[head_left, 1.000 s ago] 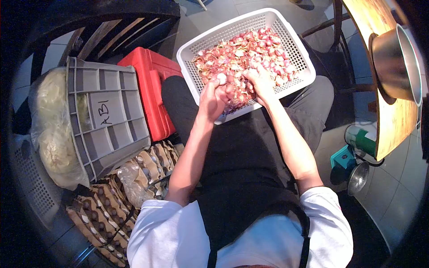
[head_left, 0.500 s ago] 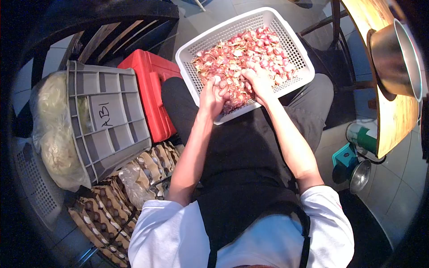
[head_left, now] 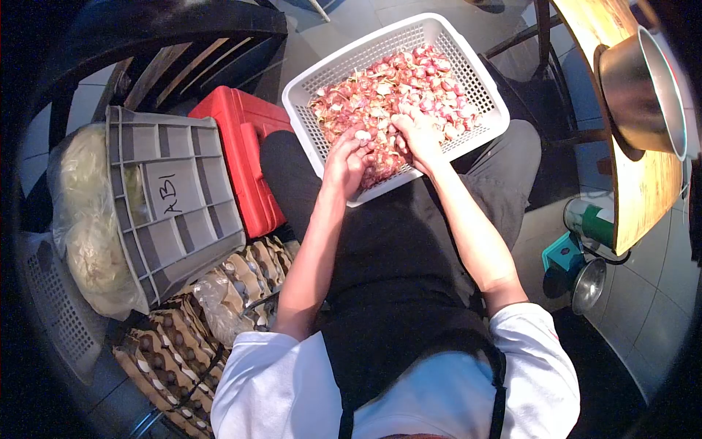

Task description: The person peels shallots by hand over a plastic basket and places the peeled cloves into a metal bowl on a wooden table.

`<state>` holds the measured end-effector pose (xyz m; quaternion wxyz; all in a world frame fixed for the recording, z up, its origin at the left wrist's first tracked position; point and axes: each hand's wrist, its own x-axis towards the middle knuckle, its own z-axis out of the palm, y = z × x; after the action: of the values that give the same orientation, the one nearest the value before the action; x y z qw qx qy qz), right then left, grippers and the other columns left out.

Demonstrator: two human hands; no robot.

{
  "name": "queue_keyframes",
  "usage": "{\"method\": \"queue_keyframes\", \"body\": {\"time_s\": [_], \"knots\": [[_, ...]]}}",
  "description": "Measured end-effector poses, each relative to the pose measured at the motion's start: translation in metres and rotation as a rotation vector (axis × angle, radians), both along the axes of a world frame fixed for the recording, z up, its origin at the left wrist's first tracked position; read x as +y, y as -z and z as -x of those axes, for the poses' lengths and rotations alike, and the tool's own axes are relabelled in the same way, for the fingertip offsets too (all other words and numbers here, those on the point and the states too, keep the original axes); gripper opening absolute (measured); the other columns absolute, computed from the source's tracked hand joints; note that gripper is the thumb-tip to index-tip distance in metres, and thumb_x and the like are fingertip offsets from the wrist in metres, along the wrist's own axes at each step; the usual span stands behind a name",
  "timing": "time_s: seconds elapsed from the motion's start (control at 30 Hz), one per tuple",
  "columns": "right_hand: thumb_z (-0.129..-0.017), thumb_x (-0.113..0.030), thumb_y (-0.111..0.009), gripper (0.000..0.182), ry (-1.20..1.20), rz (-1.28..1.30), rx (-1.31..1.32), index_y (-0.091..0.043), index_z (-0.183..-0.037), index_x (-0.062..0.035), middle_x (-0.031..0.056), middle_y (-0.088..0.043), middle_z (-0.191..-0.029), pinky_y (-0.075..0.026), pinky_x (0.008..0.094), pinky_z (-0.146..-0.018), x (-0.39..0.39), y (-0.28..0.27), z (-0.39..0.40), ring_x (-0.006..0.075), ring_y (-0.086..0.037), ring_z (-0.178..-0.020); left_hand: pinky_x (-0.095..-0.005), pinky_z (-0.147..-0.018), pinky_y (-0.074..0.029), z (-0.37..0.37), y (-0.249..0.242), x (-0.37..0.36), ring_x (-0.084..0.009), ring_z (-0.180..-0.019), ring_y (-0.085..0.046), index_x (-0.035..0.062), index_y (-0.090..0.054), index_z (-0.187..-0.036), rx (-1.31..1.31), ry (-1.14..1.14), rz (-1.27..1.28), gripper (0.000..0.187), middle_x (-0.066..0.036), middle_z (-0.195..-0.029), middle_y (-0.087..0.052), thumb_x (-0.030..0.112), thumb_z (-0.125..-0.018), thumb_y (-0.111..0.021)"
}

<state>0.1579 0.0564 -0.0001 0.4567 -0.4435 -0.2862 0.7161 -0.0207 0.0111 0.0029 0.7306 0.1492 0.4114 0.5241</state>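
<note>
A white perforated plastic basket (head_left: 302, 137) rests on my lap, holding many small red shallots (head_left: 439, 69) and loose papery skins. My left hand (head_left: 344, 165) is over the basket's near left part, fingers curled, with a small white piece (head_left: 363, 135) showing at the fingertips. Beside it, my right hand (head_left: 420, 139) is closed with thumb and fingers pressed together, close over the shallots. I cannot tell what sits inside its grip. The two hands face each other, a short gap between them.
To the left are a red plastic case (head_left: 246, 157), a grey crate (head_left: 183, 241) marked ABI, a filled clear bag (head_left: 91, 212) and stacked egg trays (head_left: 164, 358). On the right, a metal pot (head_left: 632, 95) stands on a wooden table (head_left: 647, 197); a teal scale (head_left: 561, 252) sits below.
My left hand's fingers have loosened and spread a little, and the white piece sits slightly lower. My right hand stays nearly in place. The whole view has shifted slightly.
</note>
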Motion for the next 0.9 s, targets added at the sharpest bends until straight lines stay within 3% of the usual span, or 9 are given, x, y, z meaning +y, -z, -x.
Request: {"method": "queue_keyframes", "body": {"time_s": [0.17,0.27,0.33,0.47,0.57,0.67,0.7,0.8,0.9], "knots": [[-0.092,-0.008,-0.059,0.015,-0.009,-0.008,0.006,-0.055,-0.106,-0.0037,0.002,-0.058,-0.072,-0.033,0.0218,-0.04,0.0,0.001,-0.001,0.0065,-0.045,-0.047,-0.0302,-0.074,-0.053,0.0,0.002,-0.004,-0.0196,-0.088,-0.063,0.0043,-0.049,-0.122,0.073,0.004,-0.022,0.034,-0.016,-0.116,-0.063,0.009,-0.09,-0.058],[-0.093,-0.013,-0.055,0.005,-0.017,-0.043,-0.026,-0.052,-0.093,-0.0095,-0.0026,-0.053,-0.069,-0.031,0.0196,-0.038,0.0,-0.004,0.002,0.0035,-0.043,-0.044,-0.028,-0.072,-0.053,-0.004,-0.004,-0.004,-0.0168,-0.085,-0.063,0.004,-0.052,-0.116,0.284,0.085,-0.063,0.027,-0.014,-0.112,-0.064,0.009,-0.091,-0.058],[-0.093,-0.012,-0.056,0.005,-0.021,-0.04,-0.036,-0.052,-0.093,-0.0092,-0.0027,-0.053,-0.068,-0.032,0.0201,-0.038,0.0,-0.004,0.001,0.0036,-0.043,-0.044,-0.026,-0.07,-0.052,-0.006,-0.002,-0.003,-0.0136,-0.083,-0.063,0.0031,-0.055,-0.113,0.585,0.19,-0.123,0.023,-0.012,-0.108,-0.065,0.011,-0.091,-0.058],[-0.091,-0.01,-0.059,0.011,0.004,-0.032,-0.03,-0.055,-0.102,-0.0066,-0.0024,-0.053,-0.067,-0.032,0.0205,-0.038,-0.001,-0.004,0.002,0.0042,-0.043,-0.045,-0.0233,-0.07,-0.051,-0.004,0.003,-0.009,-0.0081,-0.078,-0.059,-0.0004,-0.056,-0.109,0.66,0.207,-0.183,0.025,-0.007,-0.096,-0.065,0.011,-0.089,-0.064],[-0.087,-0.013,-0.067,0.032,-0.07,-0.055,-0.156,-0.058,-0.116,-0.0013,0.0025,-0.061,-0.077,-0.039,0.0218,-0.045,-0.001,0.006,0.001,0.0066,-0.052,-0.054,-0.0233,-0.073,-0.052,-0.002,0.001,-0.006,-0.0092,-0.079,-0.06,-0.0014,-0.055,-0.109,0.744,0.258,-0.132,0.025,-0.007,-0.099,-0.064,0.005,-0.087,-0.063],[-0.083,-0.02,-0.073,0.048,-0.271,-0.119,-0.363,-0.058,-0.123,0.0003,0.0083,-0.066,-0.09,-0.048,0.0244,-0.055,-0.004,-0.01,0.002,0.0108,-0.06,-0.066,-0.025,-0.069,-0.052,-0.009,0.01,-0.009,-0.0118,-0.084,-0.064,-0.0038,-0.053,-0.113,0.586,0.061,-0.223,0.03,-0.01,-0.099,-0.065,0.001,-0.085,-0.059],[-0.079,-0.025,-0.076,0.056,-0.31,-0.22,-0.534,-0.058,-0.126,0.0002,0.0149,-0.067,-0.107,-0.053,0.0301,-0.077,-0.003,-0.005,0.005,0.0196,-0.066,-0.088,-0.0249,-0.069,-0.052,-0.009,0.011,-0.008,-0.0121,-0.085,-0.063,-0.0042,-0.053,-0.113,0.611,0.07,-0.255,0.03,-0.011,-0.099,-0.065,0.0,-0.084,-0.058],[-0.077,-0.03,-0.076,0.058,-0.32,-0.368,-0.651,-0.059,-0.125,-0.0006,0.0196,-0.064,-0.119,-0.047,0.0355,-0.096,-0.004,0.001,0.006,0.0277,-0.062,-0.109,-0.0245,-0.069,-0.051,-0.011,0.011,-0.007,-0.0123,-0.087,-0.063,-0.0052,-0.053,-0.113,0.687,0.095,-0.316,0.029,-0.011,-0.1,-0.065,-0.002,-0.084,-0.056],[-0.077,-0.033,-0.075,0.06,-0.337,-0.389,-0.708,-0.06,-0.124,0.0003,0.0221,-0.063,-0.12,-0.043,0.0376,-0.101,-0.005,-0.004,0.006,0.0319,-0.059,-0.116,-0.0239,-0.068,-0.05,-0.015,0.0,-0.008,-0.0115,-0.084,-0.063,-0.0057,-0.053,-0.112,0.767,0.113,-0.311,0.028,-0.011,-0.097,-0.066,-0.003,-0.084,-0.054]]}}
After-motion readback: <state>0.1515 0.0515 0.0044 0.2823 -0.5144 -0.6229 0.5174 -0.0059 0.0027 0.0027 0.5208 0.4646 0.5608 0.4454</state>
